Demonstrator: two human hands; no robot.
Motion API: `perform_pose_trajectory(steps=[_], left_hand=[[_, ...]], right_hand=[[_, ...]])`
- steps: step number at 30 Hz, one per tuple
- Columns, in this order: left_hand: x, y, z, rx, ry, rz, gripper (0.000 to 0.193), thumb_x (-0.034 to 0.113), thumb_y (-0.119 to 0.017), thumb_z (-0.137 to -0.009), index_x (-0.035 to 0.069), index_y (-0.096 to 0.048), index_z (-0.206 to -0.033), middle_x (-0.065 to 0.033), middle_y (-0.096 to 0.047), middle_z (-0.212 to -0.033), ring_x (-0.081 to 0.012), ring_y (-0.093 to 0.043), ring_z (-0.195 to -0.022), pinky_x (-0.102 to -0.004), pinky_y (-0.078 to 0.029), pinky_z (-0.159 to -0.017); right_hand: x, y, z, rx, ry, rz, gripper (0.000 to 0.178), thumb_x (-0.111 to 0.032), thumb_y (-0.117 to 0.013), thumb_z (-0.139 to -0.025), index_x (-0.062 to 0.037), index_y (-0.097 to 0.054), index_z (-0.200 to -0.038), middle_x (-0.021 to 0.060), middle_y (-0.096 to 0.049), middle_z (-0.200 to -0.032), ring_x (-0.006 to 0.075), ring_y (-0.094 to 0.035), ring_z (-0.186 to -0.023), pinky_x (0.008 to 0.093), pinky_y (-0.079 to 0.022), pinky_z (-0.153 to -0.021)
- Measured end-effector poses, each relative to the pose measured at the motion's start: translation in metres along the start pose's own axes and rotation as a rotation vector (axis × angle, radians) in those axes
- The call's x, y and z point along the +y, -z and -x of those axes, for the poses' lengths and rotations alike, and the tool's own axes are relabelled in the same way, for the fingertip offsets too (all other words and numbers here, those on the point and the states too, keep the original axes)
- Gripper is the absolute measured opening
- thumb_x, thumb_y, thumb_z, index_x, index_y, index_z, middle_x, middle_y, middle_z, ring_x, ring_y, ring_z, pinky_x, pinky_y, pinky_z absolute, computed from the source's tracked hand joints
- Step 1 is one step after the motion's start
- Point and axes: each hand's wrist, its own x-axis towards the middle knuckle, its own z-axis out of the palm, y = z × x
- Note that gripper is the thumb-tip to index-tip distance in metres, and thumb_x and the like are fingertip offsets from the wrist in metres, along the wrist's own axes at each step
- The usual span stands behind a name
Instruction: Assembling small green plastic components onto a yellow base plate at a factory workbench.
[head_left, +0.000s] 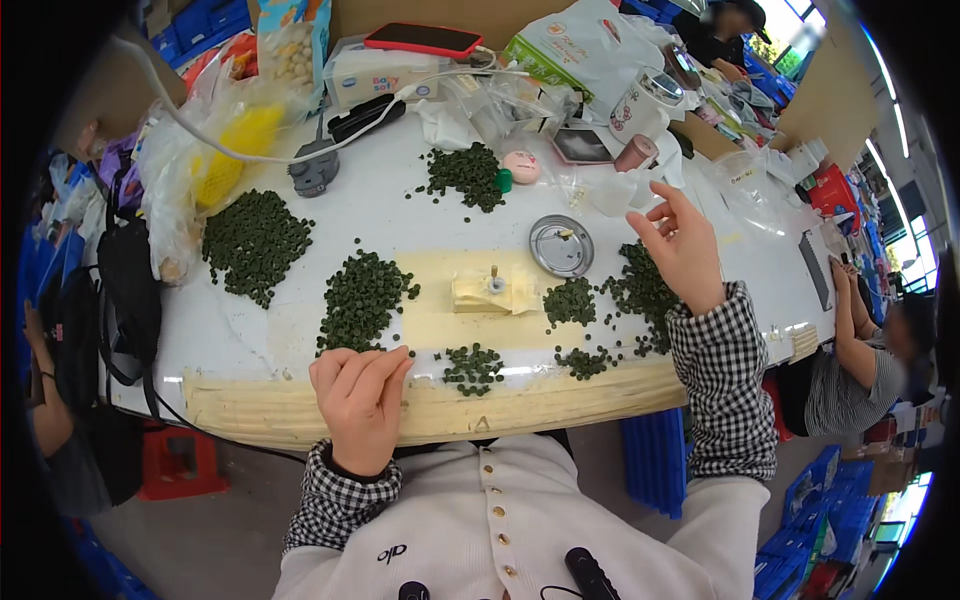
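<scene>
My left hand (360, 405) is at the table's front edge with its fingers pinched together. A tiny dark green piece shows by the fingertips, but whether it is held or lying there is unclear. Just beyond is a pile of small dark green round pieces (362, 300). My right hand (682, 245) hovers over the right-hand pile (640, 290), thumb and forefinger apart, nothing seen between them. Between my hands, a small block wrapped in yellowish tape (470, 293) bears an upright metal pin (495, 283). Smaller clusters (473, 369) of the green pieces lie around it.
A round metal lid (561, 246) lies behind the block. More green piles (257, 245) sit at left and back. Along the far side are a red-edged phone (424, 39), plastic bags (570, 50), a mug (640, 108) and a white cable (250, 158). Other people (865, 360) sit at right.
</scene>
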Motion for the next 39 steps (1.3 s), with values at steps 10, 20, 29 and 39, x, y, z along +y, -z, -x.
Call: perform_pose_trajectory(steps=[10,20,29,39], left_hand=[[0.004,0.007,-0.017,-0.032,0.018,0.297,0.022,-0.009,-0.07,-0.075,0.001,-0.069,-0.095,-0.0088,-0.067,-0.088,-0.0255,-0.053,-0.081,-0.0332,-0.044,-0.073],[0.005,0.01,-0.01,-0.043,0.052,0.353,0.025,-0.01,-0.072,-0.072,0.003,-0.07,-0.094,-0.0087,-0.068,-0.087,-0.025,-0.055,-0.08,-0.033,-0.044,-0.074],[0.004,0.007,-0.011,-0.016,0.06,0.341,0.024,-0.011,-0.07,-0.073,0.002,-0.07,-0.094,-0.0091,-0.067,-0.086,-0.0242,-0.055,-0.079,-0.0321,-0.045,-0.073],[0.003,0.009,-0.009,-0.038,0.059,0.336,0.025,-0.008,-0.074,-0.073,0.004,-0.071,-0.094,-0.0081,-0.068,-0.088,-0.0243,-0.057,-0.079,-0.0311,-0.047,-0.071]], right_hand=[[0.015,-0.011,-0.048,-0.233,-0.086,0.306,0.043,-0.033,-0.075,-0.081,0.001,-0.057,-0.101,0.0085,-0.063,-0.071,0.0199,-0.061,-0.066,0.0325,-0.048,-0.06],[-0.059,-0.001,0.058,-0.072,0.336,-0.305,0.026,-0.001,-0.073,-0.075,-0.0021,-0.055,-0.095,0.0133,-0.062,-0.096,0.0231,-0.065,-0.08,0.0312,-0.053,-0.072],[-0.055,0.003,0.05,-0.053,0.642,0.251,0.043,-0.009,-0.072,-0.067,-0.0047,-0.063,-0.109,0.0074,-0.062,-0.1,0.0227,-0.061,-0.089,0.0319,-0.052,-0.073],[-0.064,0.011,0.038,-0.032,0.752,0.488,0.036,-0.009,-0.062,-0.074,-0.0041,-0.062,-0.11,0.0085,-0.06,-0.105,0.0242,-0.059,-0.098,0.0345,-0.051,-0.079]])
